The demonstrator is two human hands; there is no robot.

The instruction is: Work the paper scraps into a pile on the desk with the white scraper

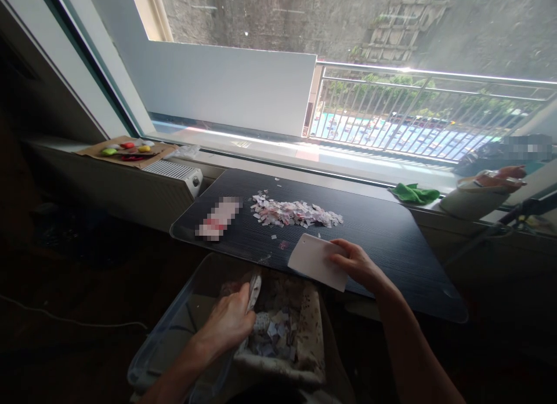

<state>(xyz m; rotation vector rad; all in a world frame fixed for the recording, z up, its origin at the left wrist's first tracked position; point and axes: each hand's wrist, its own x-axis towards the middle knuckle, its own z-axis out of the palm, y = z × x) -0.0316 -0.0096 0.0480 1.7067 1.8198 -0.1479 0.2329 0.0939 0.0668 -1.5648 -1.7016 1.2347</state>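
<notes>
My right hand point(357, 263) grips a white flat card point(314, 258) by its right side, with the card tilted at the front edge of the dark table point(383, 235). Just behind the card, a long heap of small paper scraps point(296, 213) lies on the tabletop. Below the table edge, my left hand point(228, 318) is closed around the left rim of a fabric-lined basket point(314, 328). Inside the basket are more paper scraps point(278, 331). A few loose bits of paper lie between the heap and the card.
Left of the basket stands a clear plastic bin point(152, 340). A blurred pink and white packet point(220, 218) lies on the table's left. Along the windowsill are a cardboard sheet point(93, 154) with colourful items, a green cloth point(413, 193) and a pale container point(472, 198). A radiator point(174, 177) stands left.
</notes>
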